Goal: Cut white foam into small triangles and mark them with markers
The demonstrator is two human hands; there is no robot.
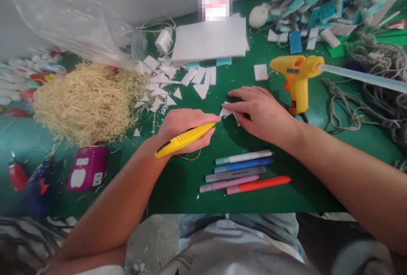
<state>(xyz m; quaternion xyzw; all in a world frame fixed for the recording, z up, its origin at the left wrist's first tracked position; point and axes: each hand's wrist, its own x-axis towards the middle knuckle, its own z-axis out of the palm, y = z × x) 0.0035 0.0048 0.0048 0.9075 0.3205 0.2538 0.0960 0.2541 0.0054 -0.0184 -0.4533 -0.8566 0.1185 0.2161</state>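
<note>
My left hand (pixel 187 128) is wrapped round a yellow utility knife (pixel 184 140), whose tip points toward a small white foam piece (pixel 226 110). That piece lies on the green table under the fingertips of my right hand (pixel 257 107), held down between index finger and thumb. The knife's tip is close to the foam's left edge; whether it touches is hard to see. White foam offcuts (pixel 160 80) and cut strips (pixel 199 75) lie scattered beyond my left hand. A square foam piece (pixel 260 72) sits beyond my right hand.
A yellow glue gun (pixel 295 79) with a clear glue stick stands at right. Several markers (pixel 244 174) lie near the front edge. Straw shreds (pixel 85 101) and a purple box (pixel 87 168) are at left. White foam sheets (pixel 208 41) lie behind, grey cord (pixel 377 84) far right.
</note>
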